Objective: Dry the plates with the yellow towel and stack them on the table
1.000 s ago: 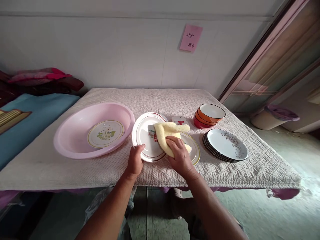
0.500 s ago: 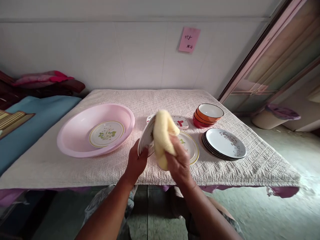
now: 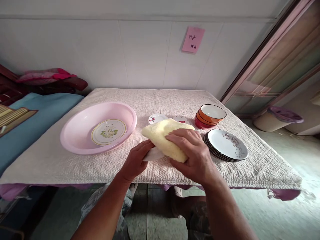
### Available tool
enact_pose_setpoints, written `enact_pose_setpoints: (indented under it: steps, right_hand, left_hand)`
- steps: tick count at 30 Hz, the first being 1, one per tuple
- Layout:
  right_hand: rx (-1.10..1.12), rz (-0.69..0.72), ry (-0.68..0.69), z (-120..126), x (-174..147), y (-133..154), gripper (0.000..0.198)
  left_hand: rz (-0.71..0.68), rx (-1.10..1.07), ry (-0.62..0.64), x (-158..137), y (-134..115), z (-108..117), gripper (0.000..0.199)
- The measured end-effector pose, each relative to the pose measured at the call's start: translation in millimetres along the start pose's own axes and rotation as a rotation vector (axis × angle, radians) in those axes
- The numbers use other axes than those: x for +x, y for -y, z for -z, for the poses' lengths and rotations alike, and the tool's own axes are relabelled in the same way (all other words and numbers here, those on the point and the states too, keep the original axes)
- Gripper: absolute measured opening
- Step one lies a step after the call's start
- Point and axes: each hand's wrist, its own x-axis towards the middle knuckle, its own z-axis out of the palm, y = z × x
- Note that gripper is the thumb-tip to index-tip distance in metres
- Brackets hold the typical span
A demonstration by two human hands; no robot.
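Gripping the plate at the frame's lower centre, the left hand meets the right hand's clutched cloth, whose drag could twist the partly covered plate loose if that edge hold slackens.

Matt, fluffy fabric is shown by the towel, smooth plastic by the basin, rough weave by the tablecloth.

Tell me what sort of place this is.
Probably a room in a home, though the frame can't confirm it. Signs: a quilted cloth over the table, decorated plates stacked on it, and a pink-red cushion behind a blue padded surface at left.
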Motion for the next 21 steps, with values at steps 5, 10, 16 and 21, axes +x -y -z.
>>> enact_pose_setpoints:
  steps: [5, 10, 16, 21]
  right_hand:
    - [0.337, -0.19, -0.106, 4.4, -20.8, -38.7, 0.038]
    - [0.843, -0.592, -0.25, -9.5, -52.0, -81.9, 0.039]
    - [1.302, -0.926, -0.347, -53.8, -72.1, -78.7, 0.047]
    - [1.463, -1.065, -0.336, -84.1, -59.3, -33.5, 0.048]
  left_hand:
    - [0.026, -0.214, -0.007, 2.5, -9.9, 4.7, 0.054]
    - [0.249, -0.385, -0.03, -1.4, -14.8, 6.4, 0.036]
    - [0.599, -0.824, -0.436, 14.9, -25.1, -9.1, 0.032]
    - [0.705, -1.145, -0.649, 35.4, -34.5, -32.5, 0.058]
